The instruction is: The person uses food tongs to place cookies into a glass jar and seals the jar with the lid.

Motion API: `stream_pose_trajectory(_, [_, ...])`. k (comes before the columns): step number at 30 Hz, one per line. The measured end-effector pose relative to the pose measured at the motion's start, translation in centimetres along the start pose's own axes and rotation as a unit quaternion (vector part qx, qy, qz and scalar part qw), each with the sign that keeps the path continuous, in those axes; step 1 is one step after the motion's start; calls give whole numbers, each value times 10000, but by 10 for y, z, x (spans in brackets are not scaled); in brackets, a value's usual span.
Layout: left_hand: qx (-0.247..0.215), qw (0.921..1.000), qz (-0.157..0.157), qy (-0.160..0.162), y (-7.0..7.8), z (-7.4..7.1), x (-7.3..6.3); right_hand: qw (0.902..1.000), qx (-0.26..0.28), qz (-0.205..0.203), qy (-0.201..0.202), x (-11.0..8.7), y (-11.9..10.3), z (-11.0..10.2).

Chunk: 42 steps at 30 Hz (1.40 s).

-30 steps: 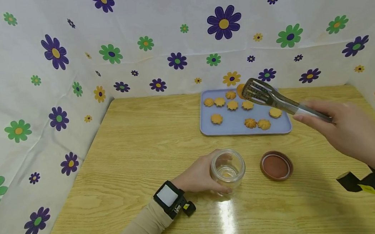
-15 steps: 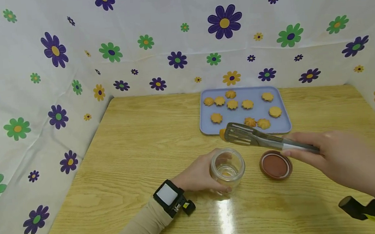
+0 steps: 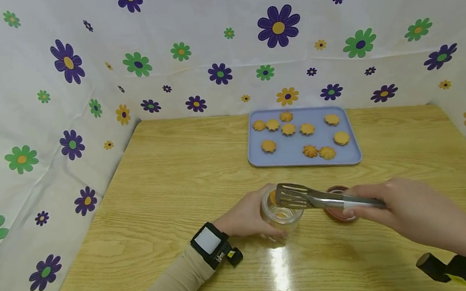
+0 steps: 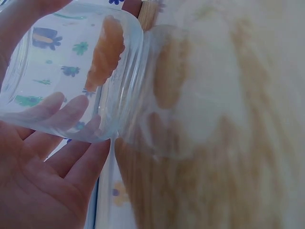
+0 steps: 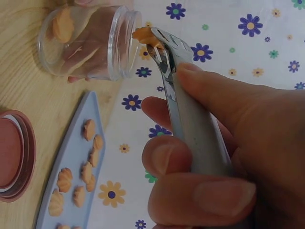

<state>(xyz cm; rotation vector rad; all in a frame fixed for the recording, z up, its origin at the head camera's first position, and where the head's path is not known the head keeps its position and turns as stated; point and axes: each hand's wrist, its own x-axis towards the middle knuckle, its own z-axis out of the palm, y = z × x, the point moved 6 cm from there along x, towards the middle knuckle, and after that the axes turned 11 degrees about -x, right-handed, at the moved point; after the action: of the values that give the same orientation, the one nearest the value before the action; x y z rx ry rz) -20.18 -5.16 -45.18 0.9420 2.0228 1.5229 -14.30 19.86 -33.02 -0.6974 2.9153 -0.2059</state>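
Head view: the left hand (image 3: 245, 218) grasps a clear jar (image 3: 289, 219) from its left; the jar stands upright and open, one golden cookie (image 5: 63, 25) at its bottom. At its mouth, a second ridged cookie (image 5: 147, 36) sits clamped in slotted metal tongs (image 3: 320, 200). Partly hidden behind these lies a reddish-brown lid (image 3: 340, 217). The right hand (image 3: 413, 210) grips the tongs' handle. Surface: yellowish wood-grain table (image 3: 178, 166); far side, lavender-blue tray (image 3: 290, 160) bearing ten cookies (image 3: 307, 129). Flower-printed white fabric (image 3: 218, 30) lines the left, far and right sides.
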Motion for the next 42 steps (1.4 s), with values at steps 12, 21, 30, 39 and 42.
stream_pose_trajectory(12, [-183,9997,176,-45,2,1,0,9989,292,150,-332,2,1,10])
stream_pose_trajectory(21, [-169,9997,186,-48,1,1,0,9989,283,97,-354,6,-2,13])
stream_pose_trajectory(30, [-107,9997,215,-24,1,1,1,9985,349,106,-398,8,-1,15])
stream_pose_trajectory(39, [-109,9995,293,-30,1,1,1,9985,415,42,-358,10,-3,14])
stream_pose_trajectory(42, [-107,9996,270,-4,2,1,0,9985,457,-18,-298,10,-4,14])
